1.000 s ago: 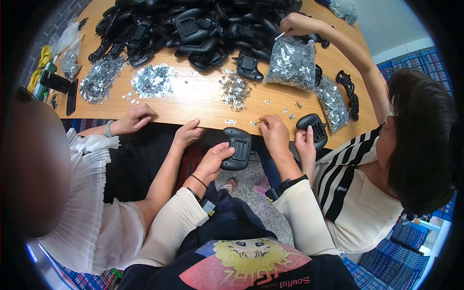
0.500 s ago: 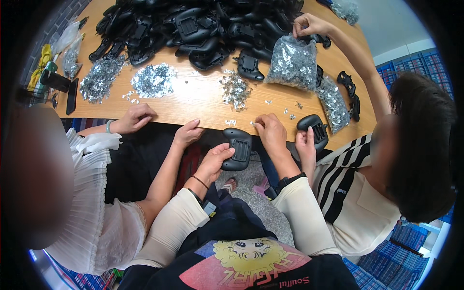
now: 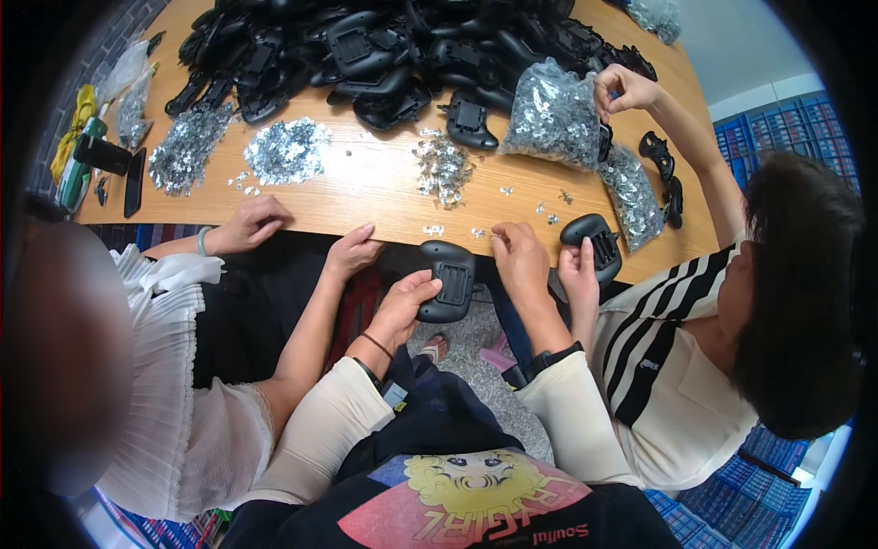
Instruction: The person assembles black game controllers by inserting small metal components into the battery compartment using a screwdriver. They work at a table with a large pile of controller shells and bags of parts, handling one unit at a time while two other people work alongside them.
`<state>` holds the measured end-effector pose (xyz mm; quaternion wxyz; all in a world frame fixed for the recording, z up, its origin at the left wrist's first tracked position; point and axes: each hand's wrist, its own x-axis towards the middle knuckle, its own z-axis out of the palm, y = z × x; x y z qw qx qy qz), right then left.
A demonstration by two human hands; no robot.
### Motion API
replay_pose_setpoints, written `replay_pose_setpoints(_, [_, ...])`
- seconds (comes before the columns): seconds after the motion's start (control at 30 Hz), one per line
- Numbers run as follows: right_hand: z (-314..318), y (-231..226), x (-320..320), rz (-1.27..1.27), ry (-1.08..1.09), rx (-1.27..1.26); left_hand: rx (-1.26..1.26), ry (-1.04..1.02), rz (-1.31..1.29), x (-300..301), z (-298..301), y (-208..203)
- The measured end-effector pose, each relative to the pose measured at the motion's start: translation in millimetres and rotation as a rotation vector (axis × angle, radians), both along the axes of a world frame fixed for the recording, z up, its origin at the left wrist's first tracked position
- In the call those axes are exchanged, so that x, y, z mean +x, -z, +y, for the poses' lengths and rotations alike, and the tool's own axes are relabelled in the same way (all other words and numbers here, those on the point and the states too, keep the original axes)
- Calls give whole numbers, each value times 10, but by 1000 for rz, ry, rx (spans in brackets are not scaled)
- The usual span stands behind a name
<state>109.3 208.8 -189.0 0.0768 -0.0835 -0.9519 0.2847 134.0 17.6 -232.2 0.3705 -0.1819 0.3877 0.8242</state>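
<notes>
A black game controller (image 3: pixel 446 282) is in my left hand (image 3: pixel 405 306), its thumb on the face with the battery slots. It hangs just in front of the table edge. My right hand (image 3: pixel 524 265) rests at that edge with its fingers bent together; whether a small part is pinched in them is hidden. Close to its fingertips lie small silvery metal clips (image 3: pixel 478 233). Another short row of clips (image 3: pixel 433 231) lies above the controller. Farther in is a loose heap of clips (image 3: pixel 444 169).
Black controllers (image 3: pixel 357 50) pile up across the back of the wooden table (image 3: pixel 366 197). Clear bags of clips (image 3: pixel 553 114) stand at the right. At left, a person's hands (image 3: pixel 256 224) rest on the edge; a right-hand co-worker holds another controller (image 3: pixel 593 245). More clip heaps (image 3: pixel 288 151) lie left.
My right hand has shifted slightly right, uncovering clips at the edge. My left hand keeps the controller almost still. The right co-worker's raised hand has moved off the bag's top to its right side.
</notes>
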Motion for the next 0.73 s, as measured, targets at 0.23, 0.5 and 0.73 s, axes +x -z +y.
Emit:
replay_pose_setpoints(0.23, [-84, -23, 103, -6, 6, -65, 3, 20, -2, -14, -3, -19])
replay_pose_setpoints(0.5, [-306, 0, -77, 77, -139, -98, -39, 42, 69, 50, -82, 14])
replay_pose_setpoints(0.73, [-530, 27, -354, -33, -311, -20, -33, 20, 22, 143, -429, -202])
